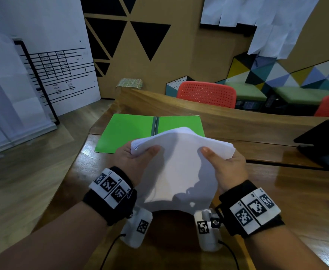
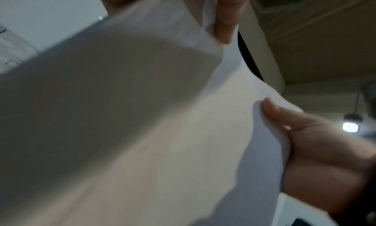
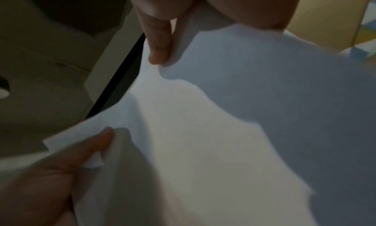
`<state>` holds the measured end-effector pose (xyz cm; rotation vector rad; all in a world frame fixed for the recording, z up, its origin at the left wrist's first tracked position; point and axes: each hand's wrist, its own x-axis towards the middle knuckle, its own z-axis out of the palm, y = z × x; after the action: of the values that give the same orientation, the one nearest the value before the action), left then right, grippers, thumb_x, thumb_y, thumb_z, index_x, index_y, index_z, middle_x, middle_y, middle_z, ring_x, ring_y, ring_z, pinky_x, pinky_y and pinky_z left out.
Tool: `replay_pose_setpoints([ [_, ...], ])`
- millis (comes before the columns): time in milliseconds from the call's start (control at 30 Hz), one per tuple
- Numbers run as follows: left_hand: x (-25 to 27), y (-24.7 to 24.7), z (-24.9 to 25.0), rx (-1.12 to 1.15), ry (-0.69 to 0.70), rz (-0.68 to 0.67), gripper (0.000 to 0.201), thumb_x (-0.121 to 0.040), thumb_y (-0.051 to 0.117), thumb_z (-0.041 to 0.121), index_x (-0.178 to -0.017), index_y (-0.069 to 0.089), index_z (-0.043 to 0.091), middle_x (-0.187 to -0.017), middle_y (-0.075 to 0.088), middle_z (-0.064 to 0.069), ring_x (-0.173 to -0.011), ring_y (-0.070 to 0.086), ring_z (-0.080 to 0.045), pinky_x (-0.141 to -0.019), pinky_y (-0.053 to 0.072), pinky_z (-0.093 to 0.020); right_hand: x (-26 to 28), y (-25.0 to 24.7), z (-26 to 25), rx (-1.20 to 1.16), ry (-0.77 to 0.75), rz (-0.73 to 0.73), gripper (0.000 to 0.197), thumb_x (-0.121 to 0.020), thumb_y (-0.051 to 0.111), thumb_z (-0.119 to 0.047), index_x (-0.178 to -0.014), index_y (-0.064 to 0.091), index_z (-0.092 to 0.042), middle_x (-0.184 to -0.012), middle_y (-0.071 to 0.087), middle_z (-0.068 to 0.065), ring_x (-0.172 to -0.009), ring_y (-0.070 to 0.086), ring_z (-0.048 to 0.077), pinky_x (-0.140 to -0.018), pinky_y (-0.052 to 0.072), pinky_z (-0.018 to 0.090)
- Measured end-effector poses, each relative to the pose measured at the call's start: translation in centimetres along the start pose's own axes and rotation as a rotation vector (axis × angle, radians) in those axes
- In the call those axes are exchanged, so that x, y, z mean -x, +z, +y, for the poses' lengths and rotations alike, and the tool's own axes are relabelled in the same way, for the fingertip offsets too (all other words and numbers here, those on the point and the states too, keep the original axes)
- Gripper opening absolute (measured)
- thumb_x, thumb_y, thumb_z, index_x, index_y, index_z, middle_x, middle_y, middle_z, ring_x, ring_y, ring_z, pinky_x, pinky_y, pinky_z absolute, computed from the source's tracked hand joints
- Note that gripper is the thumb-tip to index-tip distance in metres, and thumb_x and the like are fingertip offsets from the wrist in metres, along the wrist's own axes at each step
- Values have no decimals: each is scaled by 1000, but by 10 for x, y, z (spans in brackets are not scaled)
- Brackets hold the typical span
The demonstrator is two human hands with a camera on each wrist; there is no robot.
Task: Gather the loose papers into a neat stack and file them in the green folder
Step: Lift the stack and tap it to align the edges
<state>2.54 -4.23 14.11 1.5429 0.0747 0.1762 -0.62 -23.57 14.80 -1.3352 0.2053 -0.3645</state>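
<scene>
Both hands hold the papers (image 1: pixel 179 164) above the table (image 1: pixel 296 184): left hand (image 1: pixel 129 162) and right hand (image 1: pixel 228 168) each pinch an upper corner, thumbs on top. Squaring the edges by tapping them on the wood would likely help. Just beyond, the green folder (image 1: pixel 128 131) lies open with bare room inside.

Dim indoor light; glare streaks the wooden table (image 1: pixel 276 184) left of the papers (image 1: pixel 179 168), whose lower half carries soft shadows. Both wrist views are blurred and murky (a ceiling lamp (image 2: pixel 350 127) glows right of the papers). Head view's edges bow.
</scene>
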Motion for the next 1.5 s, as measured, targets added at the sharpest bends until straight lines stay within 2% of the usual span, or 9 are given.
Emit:
replay_pose_setpoints([
  [400, 5, 4, -27, -124, -174, 2, 16, -64, 82, 16, -61, 66, 14, -51, 68, 9, -53, 64, -9, -54, 55, -18, 0, -9, -1, 19, 0, 62, 40, -60, 80, -8, -91, 58, -20, -88, 68, -2, -79, 66, 15, -78, 53, 38],
  [533, -2, 4, 1, -299, -47, -28, 17, -64, 80, 25, -58, 68, 15, -42, 64, 16, -46, 60, 3, -48, 50, -13, -7, -20, -31, 562, -279, 234, 74, -60, 83, -30, -123, 44, -27, -120, 46, -6, -117, 45, 16, -103, 39, 40],
  [633, 1, 7, 30, -517, 154, -145, 17, -66, 76, 31, -55, 67, 21, -48, 60, 11, -57, 59, -9, -55, 49, -22, 1, -8, -56, 1028, -474, 16, 79, -60, 72, -50, -132, 44, -30, -138, 44, -4, -133, 36, 19, -108, 30, 54],
  [733, 10, 14, 48, -672, 381, -289, 13, -72, 73, 30, -68, 71, 18, -56, 57, 10, -66, 56, -15, -57, 42, -21, 6, 12, -61, 1189, -569, -245, 36, -75, 64, -44, -107, 61, -29, -111, 65, -1, -112, 57, 23, -95, 42, 49],
  [833, 4, 11, 41, -681, 361, -368, 28, -65, 74, 41, -61, 63, 16, -47, 52, 15, -58, 47, -9, -55, 37, -14, 2, 13, -51, 1098, -528, -380, 28, -74, 55, -36, -84, 64, -11, -75, 66, 8, -76, 61, 31, -69, 50, 43],
  [967, -20, -20, 8, -917, 78, -484, 22, -62, 80, 37, -72, 69, 20, -72, 67, 1, -75, 65, -20, -75, 54, -28, -8, -11, -44, 676, -358, -316, 3, -75, 69, -11, -74, 68, -15, -66, 69, 1, -60, 60, 20, -63, 51, 34],
  [1100, -42, -64, -8, -672, -182, -362, 34, -39, 87, 29, -66, 74, 14, -65, 73, 1, -67, 64, -21, -68, 54, -31, -15, -36, -48, 294, -151, -259, 25, -80, 59, 10, -81, 69, -13, -59, 70, -3, -48, 58, 14, -50, 47, 23],
  [1233, -45, -64, -15, 226, -255, -162, 14, -69, 68, 2, -80, 70, 12, -79, 76, -2, -59, 70, -15, -54, 57, -25, -21, -40, -35, 119, -68, -142, 24, -71, 69, -7, -95, 68, -7, -73, 74, 0, -66, 64, 24, -63, 52, 32],
  [1500, -24, -21, -26, -17, 7, 87, 13, -77, 68, 11, -77, 56, 17, -73, 61, -4, -67, 58, -13, -48, 49, -13, -10, -24, 30, 240, 19, 188, 14, -84, 63, -7, -90, 66, -19, -82, 66, 0, -81, 61, 24, -81, 51, 40],
])
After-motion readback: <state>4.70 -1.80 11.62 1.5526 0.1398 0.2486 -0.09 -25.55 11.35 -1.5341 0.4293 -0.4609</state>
